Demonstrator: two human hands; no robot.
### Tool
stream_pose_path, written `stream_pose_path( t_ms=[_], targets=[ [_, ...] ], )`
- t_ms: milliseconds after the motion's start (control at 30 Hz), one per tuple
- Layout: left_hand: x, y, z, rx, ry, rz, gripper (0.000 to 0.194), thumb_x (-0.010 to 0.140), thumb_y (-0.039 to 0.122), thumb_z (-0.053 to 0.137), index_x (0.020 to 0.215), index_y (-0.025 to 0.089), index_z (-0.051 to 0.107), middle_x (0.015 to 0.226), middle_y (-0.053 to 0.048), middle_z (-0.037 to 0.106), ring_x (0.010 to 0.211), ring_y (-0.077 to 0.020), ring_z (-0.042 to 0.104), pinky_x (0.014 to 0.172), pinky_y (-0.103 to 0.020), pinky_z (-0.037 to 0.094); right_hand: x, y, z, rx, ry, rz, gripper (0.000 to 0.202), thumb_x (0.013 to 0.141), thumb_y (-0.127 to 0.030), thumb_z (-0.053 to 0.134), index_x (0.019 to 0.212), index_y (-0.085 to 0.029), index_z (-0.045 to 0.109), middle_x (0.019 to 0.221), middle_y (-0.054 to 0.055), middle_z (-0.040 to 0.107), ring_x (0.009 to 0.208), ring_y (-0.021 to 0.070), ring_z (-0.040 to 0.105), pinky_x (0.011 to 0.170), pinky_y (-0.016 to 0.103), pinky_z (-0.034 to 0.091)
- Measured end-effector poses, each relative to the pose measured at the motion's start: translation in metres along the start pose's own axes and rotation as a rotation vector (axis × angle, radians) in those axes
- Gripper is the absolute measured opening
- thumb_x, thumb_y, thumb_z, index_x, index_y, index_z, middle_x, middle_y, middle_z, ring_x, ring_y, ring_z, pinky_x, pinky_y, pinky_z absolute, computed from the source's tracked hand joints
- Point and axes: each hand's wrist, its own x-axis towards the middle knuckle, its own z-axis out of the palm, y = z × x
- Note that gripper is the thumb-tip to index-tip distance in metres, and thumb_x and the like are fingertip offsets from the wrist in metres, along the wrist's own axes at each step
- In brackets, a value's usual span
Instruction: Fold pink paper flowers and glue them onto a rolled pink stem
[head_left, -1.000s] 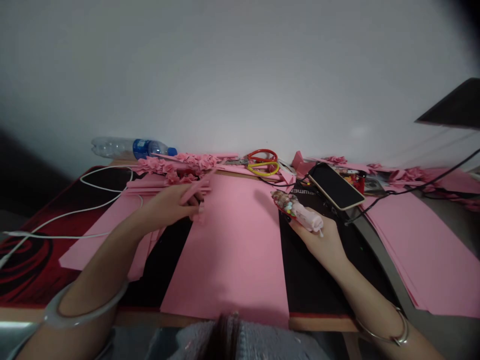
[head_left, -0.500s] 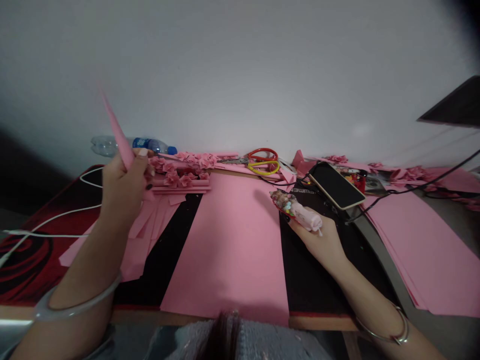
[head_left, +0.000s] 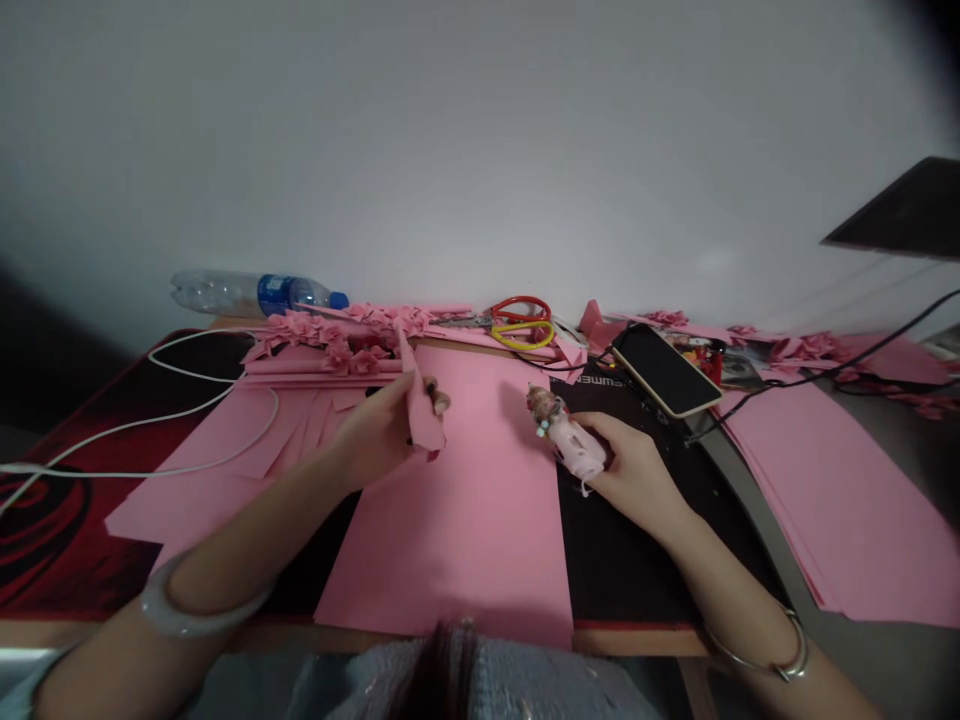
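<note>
My left hand (head_left: 390,425) is closed around a strip of pink paper (head_left: 426,415), held up over the left part of a large pink sheet (head_left: 480,500). The strip looks creased or rolled along its length. My right hand (head_left: 634,460) grips a pale pink, tube-like tool (head_left: 576,450) with small coloured beads stuck on its upper end and a thin pale strand hanging from its lower end. I cannot make out its exact kind. It is held at the sheet's right edge, tilted to the upper left, apart from the strip.
Pink paper flowers (head_left: 352,355) and rolled tubes lie along the wall beside scissors (head_left: 521,325) and a plastic bottle (head_left: 255,293). Cut strips (head_left: 292,435) lie left under a white cable (head_left: 195,475). A phone (head_left: 667,370) and stacked pink sheets (head_left: 847,500) are right.
My left hand has come right and down from the bottle with the paper strip, now over the sheet. My right hand has shifted slightly left with the pink tool.
</note>
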Motion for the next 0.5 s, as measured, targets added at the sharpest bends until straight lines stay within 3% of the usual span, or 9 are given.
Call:
stream_pose_path(
  t_ms=[100, 233, 367, 500],
  targets=[
    [0.001, -0.012, 0.0, 0.021, -0.002, -0.051, 0.023, 0.093, 0.028, 0.036, 0.083, 0.017, 0.053, 0.07, -0.003, 0.058, 0.051, -0.0147, 0.055, 0.043, -0.027, 0.047, -0.002, 0.0, -0.005, 0.017, -0.052, -0.028, 0.03, 0.072, -0.018, 0.063, 0.102, -0.016, 0.062, 0.096, 0.006, 0.068, 0.08, 0.0188, 0.063, 0.069, 0.027, 0.047],
    [0.0, -0.027, -0.002, 0.225, -0.034, 0.047, 0.01, 0.087, 0.026, 0.052, 0.087, 0.017, 0.055, 0.081, -0.006, 0.066, 0.068, -0.015, 0.06, 0.057, -0.024, 0.046, -0.008, -0.005, -0.008, 0.171, -0.115, 0.044, 0.022, 0.077, -0.024, 0.06, 0.096, -0.015, 0.064, 0.084, 0.004, 0.068, 0.069, 0.0173, 0.062, 0.059, 0.026, 0.047],
    [-0.002, -0.032, -0.005, 0.537, -0.133, 0.123, 0.016, 0.085, 0.033, 0.057, 0.093, 0.019, 0.056, 0.097, -0.009, 0.069, 0.075, -0.017, 0.061, 0.061, -0.026, 0.044, -0.01, -0.002, -0.009, 0.282, -0.118, 0.161, 0.025, 0.077, -0.026, 0.062, 0.099, -0.014, 0.066, 0.086, 0.006, 0.07, 0.079, 0.0226, 0.065, 0.061, 0.029, 0.051],
    [-0.003, -0.029, -0.003, 0.661, -0.168, 0.163, 0.024, 0.084, 0.036, 0.058, 0.1, 0.018, 0.055, 0.105, -0.011, 0.068, 0.079, -0.0183, 0.064, 0.063, -0.027, 0.046, -0.011, 0.004, -0.009, 0.262, -0.051, 0.179, 0.026, 0.076, -0.025, 0.064, 0.1, -0.015, 0.066, 0.089, 0.006, 0.071, 0.087, 0.0253, 0.066, 0.067, 0.032, 0.054]
  ],
)
